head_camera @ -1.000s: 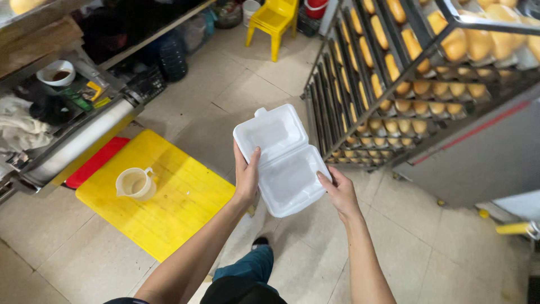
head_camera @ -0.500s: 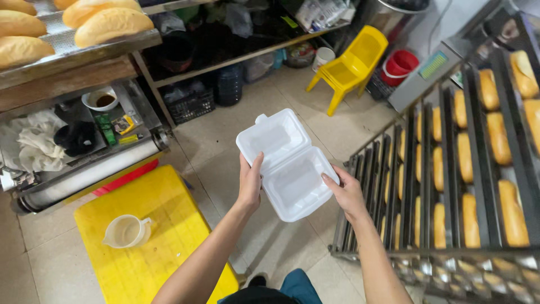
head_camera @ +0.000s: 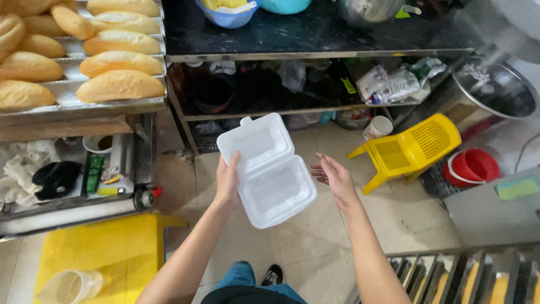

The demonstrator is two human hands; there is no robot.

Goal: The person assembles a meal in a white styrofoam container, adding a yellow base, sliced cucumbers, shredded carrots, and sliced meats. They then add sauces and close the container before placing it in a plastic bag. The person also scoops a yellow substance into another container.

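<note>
My left hand (head_camera: 228, 181) grips the left side of an open white foam clamshell box (head_camera: 267, 169), which is empty, with its lid tipped away from me. Just to the right of the box, my right hand (head_camera: 333, 175) hovers free with its fingers spread and palm turned up, holding nothing. Both hands are out in front of me above the tiled floor.
Long bread loaves (head_camera: 118, 85) lie on a metal tray at the upper left. A dark counter (head_camera: 315, 34) with bowls stands ahead, a cluttered shelf under it. A yellow plastic chair (head_camera: 413, 149), red bucket (head_camera: 471, 167), yellow board (head_camera: 101, 253) with a jug, and bread rack (head_camera: 450, 278) surround me.
My view has swung from the bread rack toward the counter. My right hand has let go of the foam box and pulled away; my left hand still holds it.
</note>
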